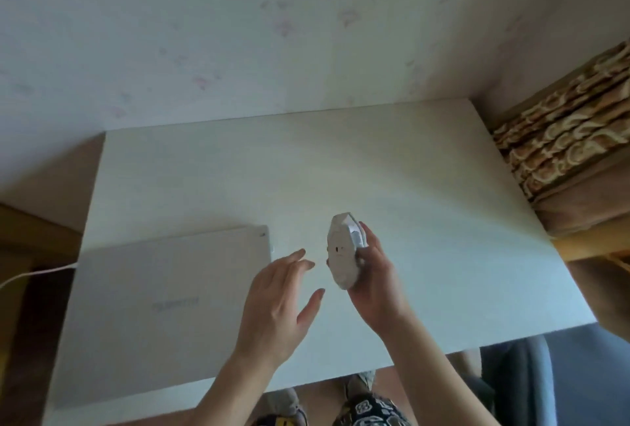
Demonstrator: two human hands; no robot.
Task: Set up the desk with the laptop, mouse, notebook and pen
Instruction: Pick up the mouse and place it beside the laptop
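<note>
I see the left hand [279, 292] open, fingers straight and slightly spread, holding nothing. The right hand [375, 285] grips the white mouse [342, 250] above the desk [426, 187], underside turned left. The closed laptop [163, 306] lies at the desk's near left.

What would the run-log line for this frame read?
right hand: holds white mouse underside up, above desk | left hand: open, empty | laptop: closed, on desk, cable attached | notebook, pen: unseen

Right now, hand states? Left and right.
Left hand: open, fingers straight, holding nothing.
Right hand: holds the white mouse, underside showing.
</note>
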